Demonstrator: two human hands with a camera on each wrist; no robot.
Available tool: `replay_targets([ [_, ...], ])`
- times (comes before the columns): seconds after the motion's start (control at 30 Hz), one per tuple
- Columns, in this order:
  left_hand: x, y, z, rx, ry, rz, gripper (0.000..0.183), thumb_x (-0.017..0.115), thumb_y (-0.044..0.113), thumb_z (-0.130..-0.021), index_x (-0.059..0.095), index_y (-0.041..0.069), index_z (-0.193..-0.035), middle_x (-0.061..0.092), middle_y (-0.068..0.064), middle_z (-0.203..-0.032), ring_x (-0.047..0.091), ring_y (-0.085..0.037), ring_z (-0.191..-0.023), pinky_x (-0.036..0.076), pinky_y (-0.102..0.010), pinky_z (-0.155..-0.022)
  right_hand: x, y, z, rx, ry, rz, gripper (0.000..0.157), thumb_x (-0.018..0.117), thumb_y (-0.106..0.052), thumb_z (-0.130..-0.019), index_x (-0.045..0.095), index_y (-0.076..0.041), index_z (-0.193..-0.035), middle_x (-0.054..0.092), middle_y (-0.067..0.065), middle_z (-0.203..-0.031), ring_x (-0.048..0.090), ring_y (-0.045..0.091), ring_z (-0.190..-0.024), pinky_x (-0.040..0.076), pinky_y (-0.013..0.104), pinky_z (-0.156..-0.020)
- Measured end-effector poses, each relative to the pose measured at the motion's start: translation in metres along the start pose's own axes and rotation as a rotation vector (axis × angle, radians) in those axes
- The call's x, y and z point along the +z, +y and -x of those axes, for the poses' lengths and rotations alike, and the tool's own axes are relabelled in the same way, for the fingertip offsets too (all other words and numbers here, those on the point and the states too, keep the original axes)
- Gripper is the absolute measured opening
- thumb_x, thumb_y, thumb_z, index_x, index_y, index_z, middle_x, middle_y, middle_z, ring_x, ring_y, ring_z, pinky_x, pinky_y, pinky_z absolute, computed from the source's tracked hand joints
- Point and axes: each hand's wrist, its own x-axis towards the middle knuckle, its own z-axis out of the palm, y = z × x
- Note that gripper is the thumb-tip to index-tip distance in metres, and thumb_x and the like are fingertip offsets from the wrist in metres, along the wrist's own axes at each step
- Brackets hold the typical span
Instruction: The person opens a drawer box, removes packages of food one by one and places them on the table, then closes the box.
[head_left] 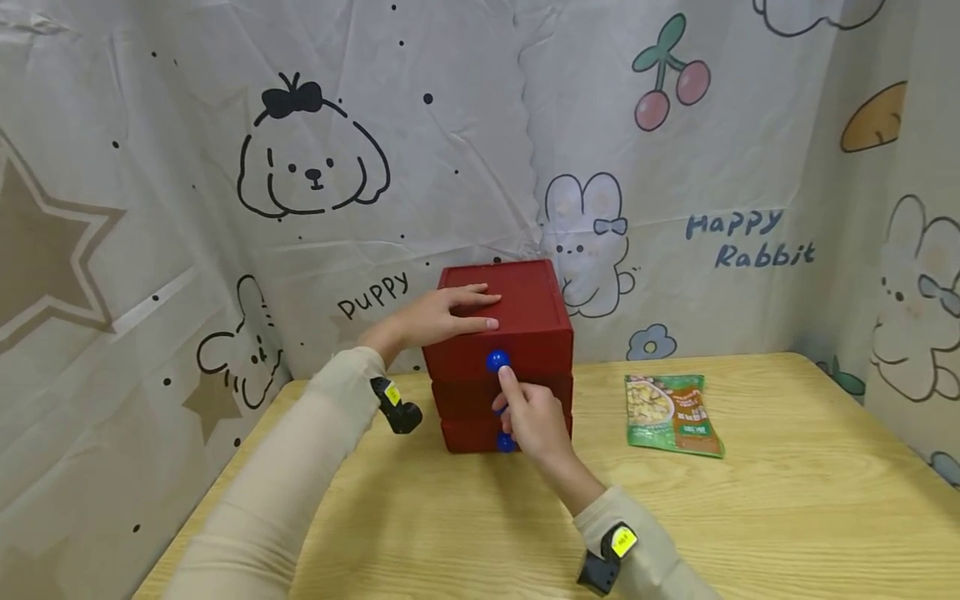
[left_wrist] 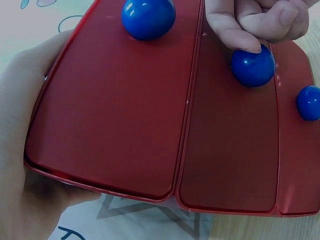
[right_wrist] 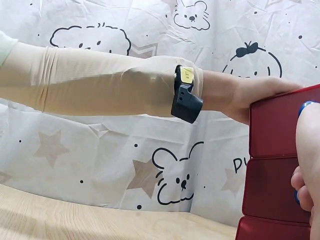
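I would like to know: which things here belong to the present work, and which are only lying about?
In use:
red drawer unit, left hand resting on it
middle blue knob, touched by right hand

Apparently just lying about:
green-and-brown packet, untouched on the table

Soft light leaves faint shadows on the table [head_left: 465, 533] and small glints on the blue knobs [left_wrist: 149, 19].

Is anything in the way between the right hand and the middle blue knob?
No, nothing visible is. A finger of the right hand already touches the middle blue knob. The left hand rests on top of the red drawer box, and the green packet lies off to the right.
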Motion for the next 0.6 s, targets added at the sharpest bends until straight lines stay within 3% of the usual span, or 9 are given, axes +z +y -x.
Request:
replay_targets([
  [0.43, -0.0023, -0.0026, 0.001, 0.005, -0.005, -0.03, 0.064, 0.054, 0.068, -0.078, 0.048, 0.038, -0.135, 0.026, 0.012, -0.149, 0.024, -0.015, -0.134, 0.027, -0.045, -0.104, 0.0052, 0.0048, 0.0, 0.024, 0.054, -0.135, 0.07, 0.046, -0.063, -0.087, 0.064, 0.002, -0.068, 0.052, 0.008, -0.051, 0.048, 0.018, -0.045, 0.043, 0.031, -0.045],
  [0.6, -0.0023, -0.0017, 0.0015, 0.018, 0.001, -0.03, 0.065, 0.054, 0.069, -0.078, 0.049, 0.038, -0.134, 0.026, 0.012, -0.149, 0.024, -0.014, -0.134, 0.027, -0.043, -0.104, 0.0066, 0.0088, 0.0017, 0.029, 0.125, -0.047, 0.065, 0.054, -0.052, -0.089, 0.061, 0.004, -0.058, 0.05, 0.004, -0.044, 0.046, 0.018, -0.042, 0.033, 0.028, -0.039],
])
